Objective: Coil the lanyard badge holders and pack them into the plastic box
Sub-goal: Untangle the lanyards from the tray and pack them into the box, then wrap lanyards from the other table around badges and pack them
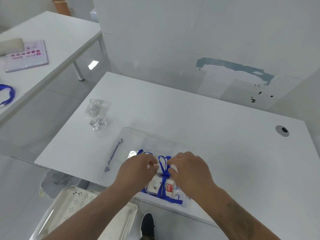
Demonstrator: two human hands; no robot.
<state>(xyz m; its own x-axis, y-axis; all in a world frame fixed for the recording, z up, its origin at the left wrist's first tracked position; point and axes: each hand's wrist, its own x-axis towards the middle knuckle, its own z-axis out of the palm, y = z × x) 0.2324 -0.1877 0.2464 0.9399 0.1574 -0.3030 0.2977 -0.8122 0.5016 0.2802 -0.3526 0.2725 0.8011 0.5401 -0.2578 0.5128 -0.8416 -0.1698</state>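
Two hands are held over the plastic box (131, 135) at lower centre of the frame. The badge holder (160, 187) lies directly beneath and between them, its long axis running toward the lower right, equally near both hands. The blue lanyard (163, 164) is pinched by the left hand (138, 168) and the right hand (190, 168), loops standing up between the fingertips. A white card with red lettering is seen, wrapped crosswise by the ribbon. Another lanyard appears to lie deeper in the box.
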